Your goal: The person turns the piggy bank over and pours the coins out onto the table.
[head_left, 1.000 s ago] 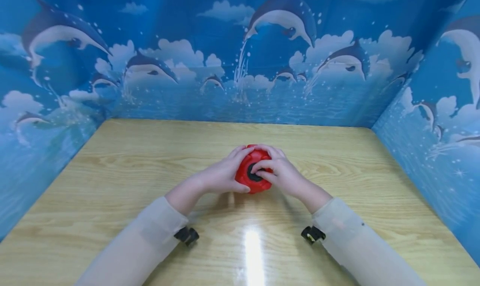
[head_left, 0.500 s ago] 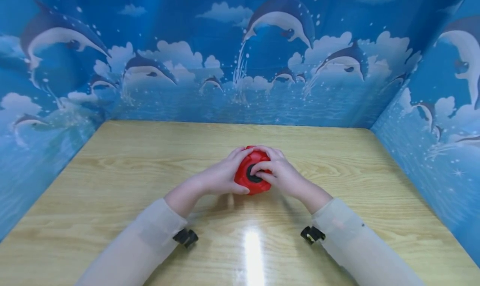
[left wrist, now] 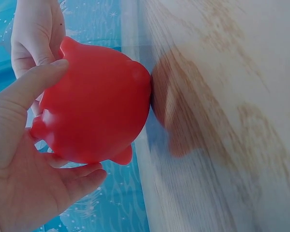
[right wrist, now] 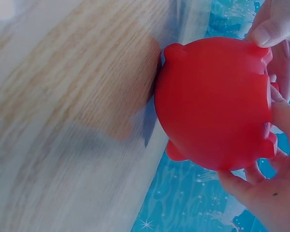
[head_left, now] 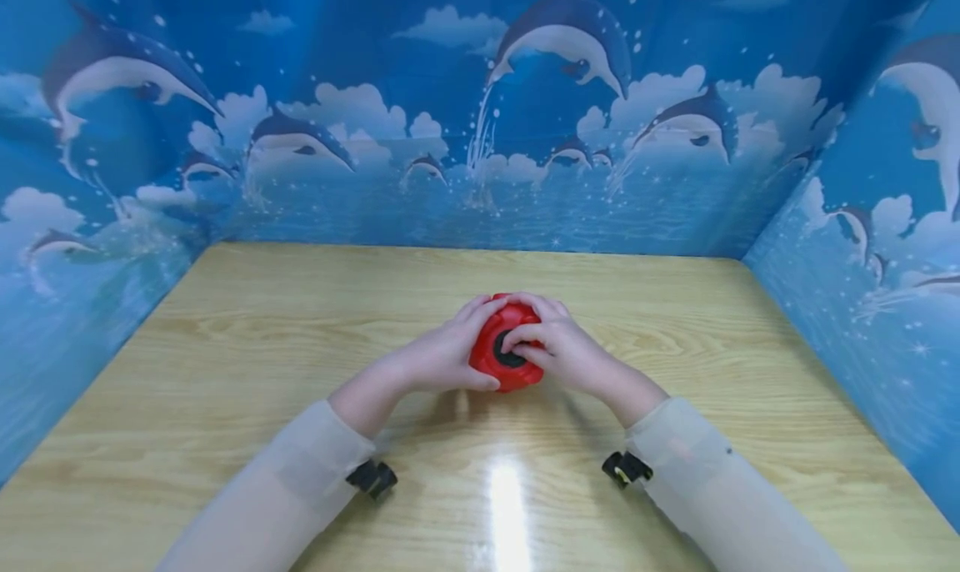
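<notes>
A glossy red piggy bank (head_left: 517, 378), round with stubby nubs, rests on the wooden table. Its upper side bears a round black plug (head_left: 503, 353). My left hand (head_left: 442, 358) holds the body from the left, with the thumb at the near side and the fingers round the far side. From the right, my right hand (head_left: 572, 353) pinches at the plug with thumb and index finger, while its other fingers lie over the far red edge. Both wrist views show the red body (left wrist: 99, 104) close up from the side; the plug is hidden there.
The light wood table (head_left: 300, 305) has a bright glare streak (head_left: 508, 505) near the front. Blue curtains (head_left: 360, 197) printed with dolphins enclose the back and both sides. Each wrist carries a small black camera (head_left: 372, 477) below the sleeve.
</notes>
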A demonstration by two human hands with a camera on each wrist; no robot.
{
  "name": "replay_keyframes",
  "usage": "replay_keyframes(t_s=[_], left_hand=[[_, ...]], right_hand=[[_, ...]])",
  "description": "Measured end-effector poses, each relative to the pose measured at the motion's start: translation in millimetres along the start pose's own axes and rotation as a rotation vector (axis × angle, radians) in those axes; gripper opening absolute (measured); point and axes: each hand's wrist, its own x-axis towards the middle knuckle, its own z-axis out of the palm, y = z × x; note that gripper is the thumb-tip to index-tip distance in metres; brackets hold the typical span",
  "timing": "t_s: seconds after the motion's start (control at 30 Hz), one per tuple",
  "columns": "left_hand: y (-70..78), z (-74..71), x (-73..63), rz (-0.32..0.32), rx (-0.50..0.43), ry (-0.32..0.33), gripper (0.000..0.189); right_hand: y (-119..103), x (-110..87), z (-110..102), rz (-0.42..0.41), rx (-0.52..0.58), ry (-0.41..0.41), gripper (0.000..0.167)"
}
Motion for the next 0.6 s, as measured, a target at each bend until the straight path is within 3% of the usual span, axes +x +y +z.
replay_keyframes(t_s=[0.33, 0.6], left_hand=[[1.9, 0.5, 2.8, -0.004, -0.009, 0.003, 0.097], [1.1, 0.4, 2.1, -0.02, -0.006, 0.003, 0.098]], right_hand=[[-1.3, -0.9, -0.5, 0.098, -0.013, 0.003, 0.008], [-4.5, 0.5, 2.6, 0.104, -0.011, 0.036, 0.005]])
